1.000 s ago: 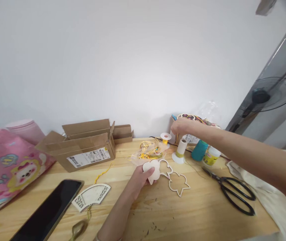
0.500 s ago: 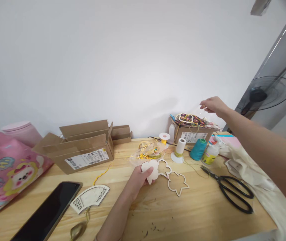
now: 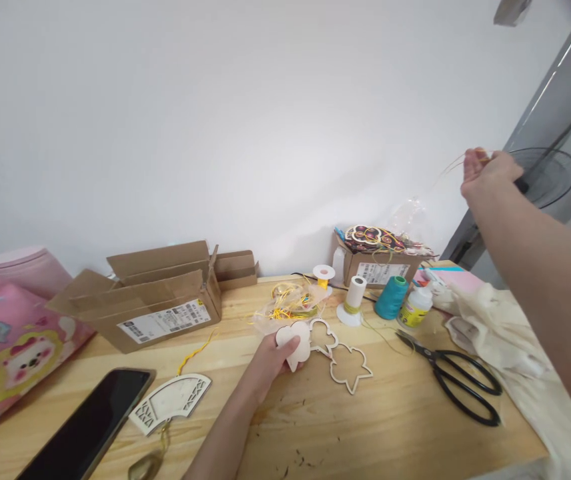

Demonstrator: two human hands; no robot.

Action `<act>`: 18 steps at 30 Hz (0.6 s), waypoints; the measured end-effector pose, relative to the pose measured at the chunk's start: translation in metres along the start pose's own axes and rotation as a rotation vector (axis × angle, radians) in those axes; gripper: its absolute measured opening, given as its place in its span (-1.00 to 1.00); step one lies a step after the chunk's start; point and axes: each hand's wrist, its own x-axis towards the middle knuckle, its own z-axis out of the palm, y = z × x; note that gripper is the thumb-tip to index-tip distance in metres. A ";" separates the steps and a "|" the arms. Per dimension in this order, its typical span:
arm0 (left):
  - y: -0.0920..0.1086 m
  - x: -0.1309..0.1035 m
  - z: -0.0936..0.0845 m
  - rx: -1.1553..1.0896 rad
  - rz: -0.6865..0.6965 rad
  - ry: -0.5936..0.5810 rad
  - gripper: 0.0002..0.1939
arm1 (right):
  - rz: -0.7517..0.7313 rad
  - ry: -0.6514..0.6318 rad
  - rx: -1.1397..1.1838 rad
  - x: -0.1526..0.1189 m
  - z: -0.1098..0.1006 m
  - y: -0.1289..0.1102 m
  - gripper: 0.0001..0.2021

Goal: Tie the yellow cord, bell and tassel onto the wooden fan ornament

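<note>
My left hand [image 3: 275, 360] is closed on a pale, scalloped wooden cutout [image 3: 294, 341] with a pointed tip, its thumb lying across the front. Beside it on the table are two thin outline frames, one scalloped frame [image 3: 324, 335] partly behind the cutout and one pointed frame [image 3: 351, 368]. My right hand [image 3: 488, 172] is raised high at the right, pinching thin yellow cords [image 3: 451, 165] that trail down to the left. Below those cords a clear plastic bag [image 3: 410, 215] sticks up from a small packed cardboard box [image 3: 378, 263].
Black scissors [image 3: 458, 377], a teal thread cone [image 3: 390, 298], a glue bottle [image 3: 415, 307] and a white spool [image 3: 353, 300] stand or lie at right. A bag of yellow cords [image 3: 290, 301] is at centre. Left are an open carton [image 3: 160, 313], a phone [image 3: 90, 423] and a fan-shaped ornament [image 3: 171, 400].
My right hand has risen up and to the right, away from the small box, drawing yellow cords with it. My left hand keeps its hold on the cutout.
</note>
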 end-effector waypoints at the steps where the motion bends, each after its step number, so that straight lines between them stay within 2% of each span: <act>1: 0.000 0.000 0.000 0.000 -0.001 0.000 -0.64 | 0.040 0.000 0.022 0.003 -0.001 -0.004 -0.55; 3: 0.000 0.001 0.000 0.001 -0.001 -0.007 -0.63 | 0.134 -0.021 0.086 0.002 0.001 -0.011 -0.66; 6: -0.001 0.001 -0.001 0.008 0.004 -0.022 -0.62 | 0.211 -0.151 0.134 -0.006 0.014 -0.016 -0.86; 9: -0.003 0.002 -0.004 0.014 0.006 -0.030 -0.62 | 0.219 -0.279 0.149 -0.014 0.030 -0.019 -0.89; 13: -0.004 0.002 -0.004 0.012 0.004 -0.033 -0.61 | 0.137 -0.523 -0.236 -0.017 0.030 -0.016 -0.84; 16: -0.001 0.000 -0.002 0.018 0.008 -0.037 -0.60 | 0.184 -0.725 -0.559 -0.025 0.011 -0.001 -0.95; 18: 0.001 -0.001 0.001 0.025 0.003 -0.044 -0.59 | 0.228 -0.904 -0.764 -0.036 -0.003 0.013 -0.90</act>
